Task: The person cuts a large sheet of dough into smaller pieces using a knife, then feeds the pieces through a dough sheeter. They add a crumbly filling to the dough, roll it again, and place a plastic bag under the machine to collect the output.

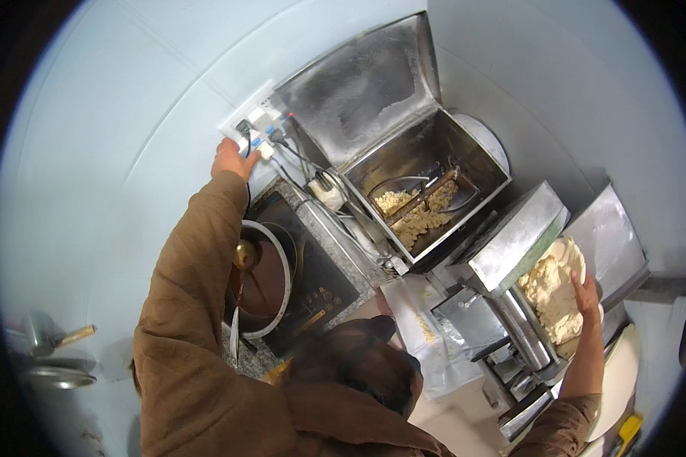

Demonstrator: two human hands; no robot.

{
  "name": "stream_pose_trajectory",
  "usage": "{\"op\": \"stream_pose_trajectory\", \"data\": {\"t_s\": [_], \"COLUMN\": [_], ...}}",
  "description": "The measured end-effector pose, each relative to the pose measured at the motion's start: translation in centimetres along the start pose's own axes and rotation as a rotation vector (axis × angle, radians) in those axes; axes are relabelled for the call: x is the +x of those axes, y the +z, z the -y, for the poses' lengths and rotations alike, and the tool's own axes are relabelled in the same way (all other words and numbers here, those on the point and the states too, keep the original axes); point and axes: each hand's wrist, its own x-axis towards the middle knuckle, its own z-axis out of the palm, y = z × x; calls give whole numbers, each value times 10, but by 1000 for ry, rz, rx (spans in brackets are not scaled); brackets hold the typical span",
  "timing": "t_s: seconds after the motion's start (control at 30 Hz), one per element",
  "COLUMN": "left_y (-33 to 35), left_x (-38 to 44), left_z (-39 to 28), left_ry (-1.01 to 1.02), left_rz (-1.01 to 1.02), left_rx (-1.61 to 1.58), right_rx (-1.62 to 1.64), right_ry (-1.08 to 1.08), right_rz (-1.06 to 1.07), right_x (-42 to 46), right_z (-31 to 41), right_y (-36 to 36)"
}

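Note:
My left hand [235, 159] reaches to a panel of sockets and switches [257, 117] on the wall. Its fingers are apart and hold nothing; the thumb is beside a white plug [266, 151]. On the right, my right hand [586, 294] grips the outer edge of a rough mass of pale dough [554, 291], with some fingers hidden. The dough lies at the metal rollers [529, 331] of a dough sheeter [517, 240]. Between my hands stands a steel dough mixer [371, 154] with its lid [366, 85] up. Crumbly dough [417, 220] lies around its paddle shaft.
Below my left arm, a pot [280, 254] of brown liquid holds a ladle [244, 257] on a black cooktop [320, 280]. Power cords [297, 165] run from the sockets past the mixer. A plastic sheet [434, 365] lies beside the sheeter. Pans [57, 374] are at far left.

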Motion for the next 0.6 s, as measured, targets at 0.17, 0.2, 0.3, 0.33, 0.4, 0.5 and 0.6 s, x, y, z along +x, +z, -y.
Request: {"op": "stream_pose_trajectory", "data": {"t_s": [0.17,0.2,0.3,0.33,0.4,0.5,0.6], "left_y": [75,73,82,87,89,97,95], "left_x": [53,78,94,84,81,96,100], "left_z": [44,83,100,79,72,76,74], "left_ry": [144,115,54,117,198,216,232], "left_rz": [115,135,113,82,-31,-110,-184], "left_rx": [-92,-47,42,111,184,175,191], "right_rx": [65,76,-130,-161,-194,-232,-243], "right_ry": [30,70,121,142,151,159,129], "right_rz": [60,81,56,32,1,-21,-71], "right_x": [-16,-6,-13,-24,-39,-50,-61], "right_z": [-13,-6,28,29,42,47,47], "right_y": [-3,10,9,1,1,7,19]}}
